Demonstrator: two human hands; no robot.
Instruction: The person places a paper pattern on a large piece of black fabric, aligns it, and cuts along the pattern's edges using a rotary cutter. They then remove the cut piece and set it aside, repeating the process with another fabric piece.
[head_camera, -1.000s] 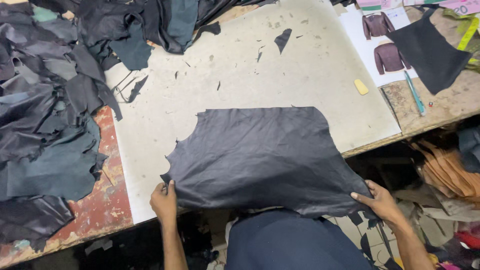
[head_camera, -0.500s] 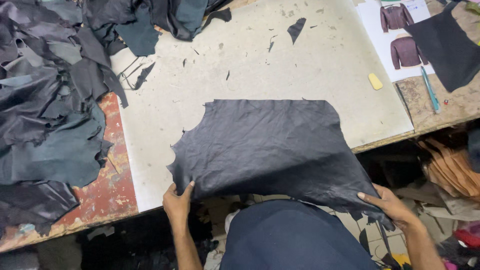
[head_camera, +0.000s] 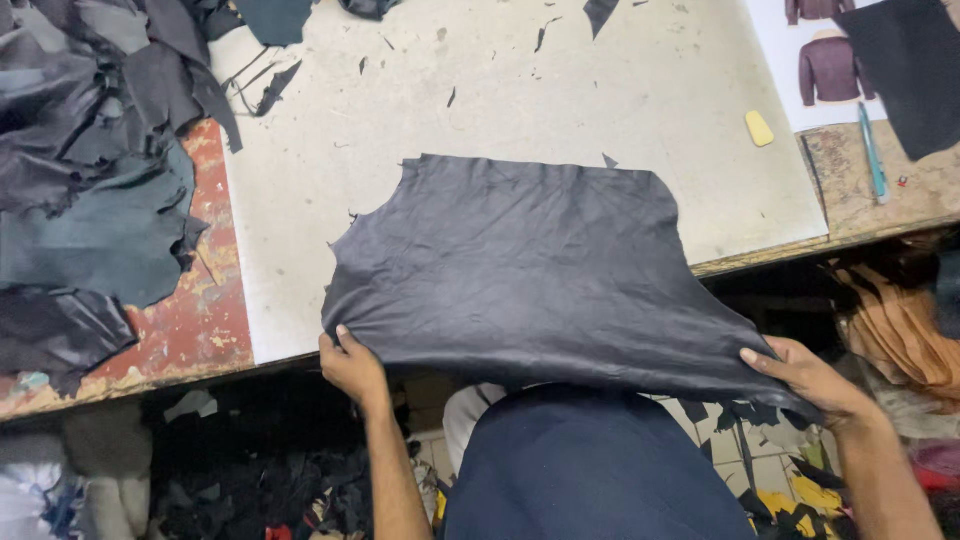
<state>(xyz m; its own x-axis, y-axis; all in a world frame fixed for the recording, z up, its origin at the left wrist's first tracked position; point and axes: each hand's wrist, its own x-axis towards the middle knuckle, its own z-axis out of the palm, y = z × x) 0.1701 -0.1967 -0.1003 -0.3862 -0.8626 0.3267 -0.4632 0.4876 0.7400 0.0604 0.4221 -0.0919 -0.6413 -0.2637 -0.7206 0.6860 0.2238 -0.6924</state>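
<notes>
Hands, left (head_camera: 350, 366) and right (head_camera: 806, 377), gripping dark leather hide's (head_camera: 530, 270) near corners past table edge (head_camera: 760, 260).

A white printed sheet (head_camera: 775, 60) showing two maroon jackets lies at the table's far right.

Bare pale worktop (head_camera: 560, 90) open beyond the dark hide (head_camera: 530, 270), heaped dark scraps (head_camera: 90, 170) crowding the left, yellow chalk (head_camera: 759, 128), blue pen (head_camera: 872, 152) and pattern sheet (head_camera: 800, 60) cluttering the right.
</notes>
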